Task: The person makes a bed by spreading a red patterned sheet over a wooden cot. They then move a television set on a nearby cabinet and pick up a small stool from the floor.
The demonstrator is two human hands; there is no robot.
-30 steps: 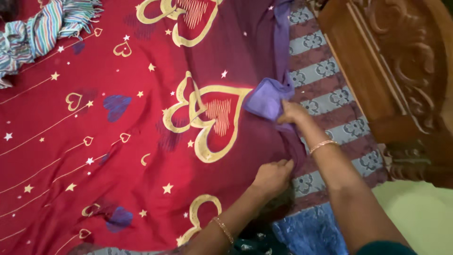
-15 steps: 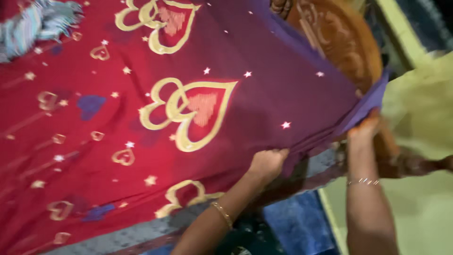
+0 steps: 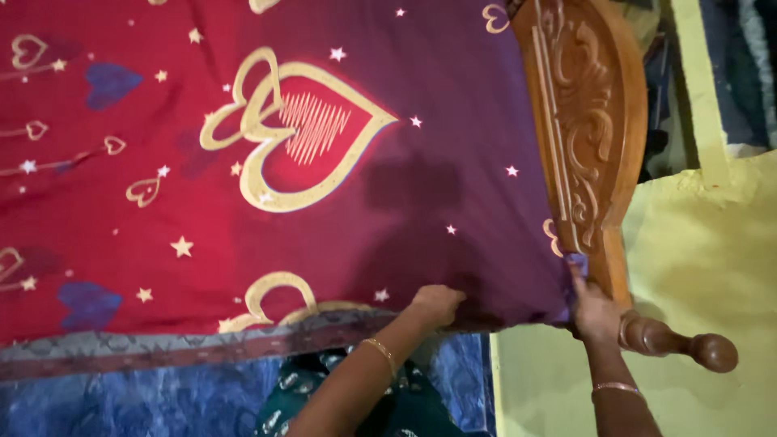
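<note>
A red and purple bedsheet (image 3: 243,162) with gold hearts and small stars lies spread flat over the bed. My left hand (image 3: 435,306) pinches the sheet's near edge. My right hand (image 3: 595,311) grips the sheet's purple corner right beside the carved wooden bed board (image 3: 587,137), near its turned post (image 3: 680,344). Both wrists wear thin gold bangles.
A patterned grey and maroon mattress edge (image 3: 162,348) shows below the sheet. Blue cloth (image 3: 121,400) hangs under it along the bed's side. A pale green floor (image 3: 704,259) lies right of the bed board.
The sheet's corner has been pulled out to the bed board, covering the patterned mattress. My right hand moved down to the bed's corner, and the view shifted along the bed.
</note>
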